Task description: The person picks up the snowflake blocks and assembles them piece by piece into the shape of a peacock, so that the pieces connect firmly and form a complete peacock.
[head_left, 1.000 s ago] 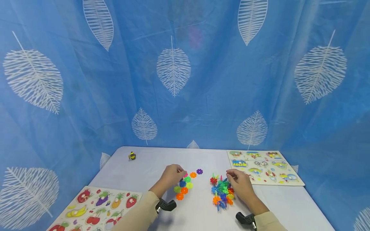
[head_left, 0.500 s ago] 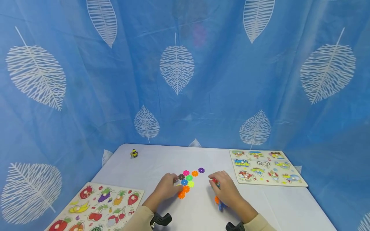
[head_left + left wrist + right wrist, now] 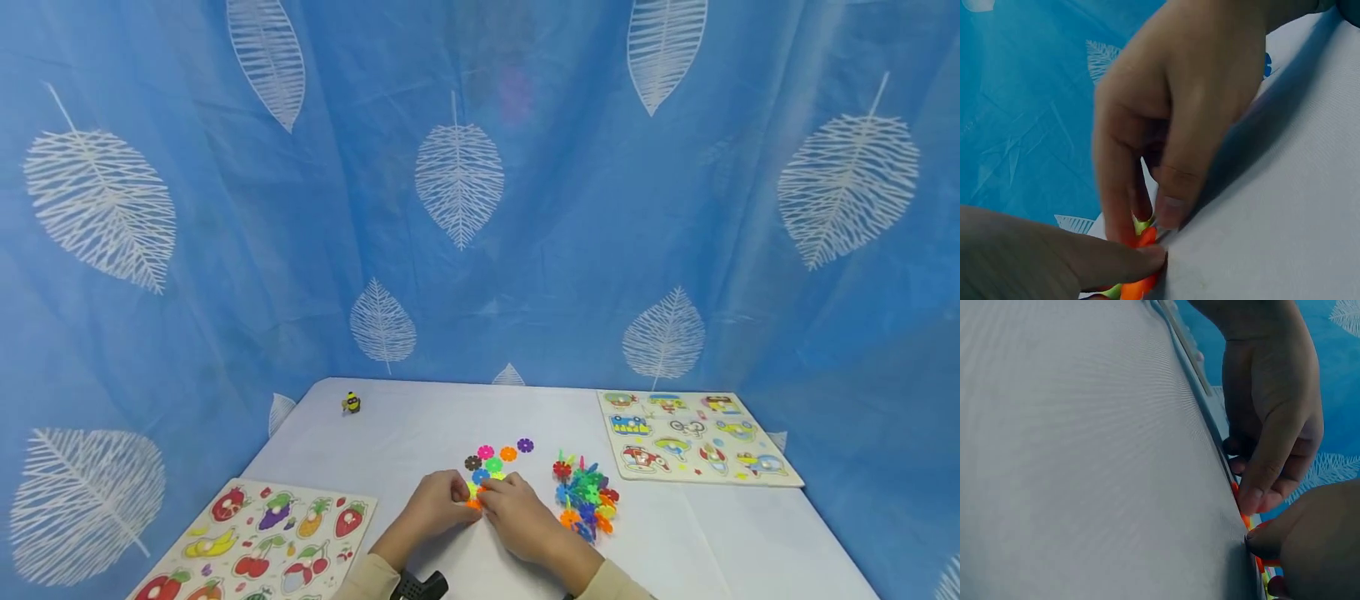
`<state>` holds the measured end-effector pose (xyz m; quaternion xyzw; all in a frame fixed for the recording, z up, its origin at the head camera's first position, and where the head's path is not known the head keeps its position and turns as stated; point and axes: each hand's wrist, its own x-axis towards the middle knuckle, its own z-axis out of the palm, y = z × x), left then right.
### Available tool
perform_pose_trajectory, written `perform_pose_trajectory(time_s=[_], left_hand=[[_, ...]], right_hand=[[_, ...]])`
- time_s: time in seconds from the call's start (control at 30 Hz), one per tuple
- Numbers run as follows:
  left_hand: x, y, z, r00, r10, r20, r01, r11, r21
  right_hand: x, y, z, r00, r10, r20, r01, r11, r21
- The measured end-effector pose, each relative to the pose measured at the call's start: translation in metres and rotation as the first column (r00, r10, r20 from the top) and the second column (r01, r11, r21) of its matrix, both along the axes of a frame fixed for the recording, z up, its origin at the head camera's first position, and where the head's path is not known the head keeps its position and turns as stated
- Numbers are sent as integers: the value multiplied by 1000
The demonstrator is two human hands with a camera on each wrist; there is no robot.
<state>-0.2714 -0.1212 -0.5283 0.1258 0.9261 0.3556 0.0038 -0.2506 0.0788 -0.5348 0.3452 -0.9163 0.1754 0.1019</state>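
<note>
In the head view my left hand (image 3: 433, 507) and right hand (image 3: 525, 521) meet at the near end of a loose row of flower-shaped plastic discs. Between their fingertips shows an orange flower-shaped disc (image 3: 1139, 286), pinched by thumb and fingers from both sides. My right thumb (image 3: 1141, 262) lies across it in the left wrist view. Just beyond the fingers are a blue disc (image 3: 481, 476), a green disc (image 3: 493, 465), a brown disc (image 3: 472, 462) and a pink disc (image 3: 486, 452). A second orange disc (image 3: 508, 453) and a purple disc (image 3: 526, 445) lie farther back.
Right of my right hand stands a cluster of joined discs (image 3: 588, 496) in many colours. A fruit puzzle board (image 3: 270, 542) lies front left, a vehicle puzzle board (image 3: 656, 433) back right. A small yellow figure (image 3: 352, 403) stands at the back left, before a blue curtain (image 3: 555, 250).
My right hand has left the joined cluster and moved left to the row of discs. My left hand has come slightly toward me, onto the near orange disc.
</note>
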Motion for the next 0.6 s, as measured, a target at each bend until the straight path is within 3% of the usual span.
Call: perform_pose_trajectory(time_s=[0.13,0.27,0.37,0.5,0.6], left_hand=[[1,1,2,999,28,39,-30,998,60],[1,0,0,999,16,52,-22,993,120],[-1,-1,-2,999,-15,30,11,990,140],[-3,0,-7,1000,-20,-6,21,977,211],[-3,3,-11,1000,-22,-12,25,941,336]], right_hand=[[1,2,-4,1000,11,-17,-11,1000,18],[-1,7,-10,999,30,-31,-33,996,-83],[-2,11,-12,999,20,35,-12,981,-194],[-2,15,-14,996,23,90,13,923,-384],[-3,17,-16,998,18,68,21,852,-523]])
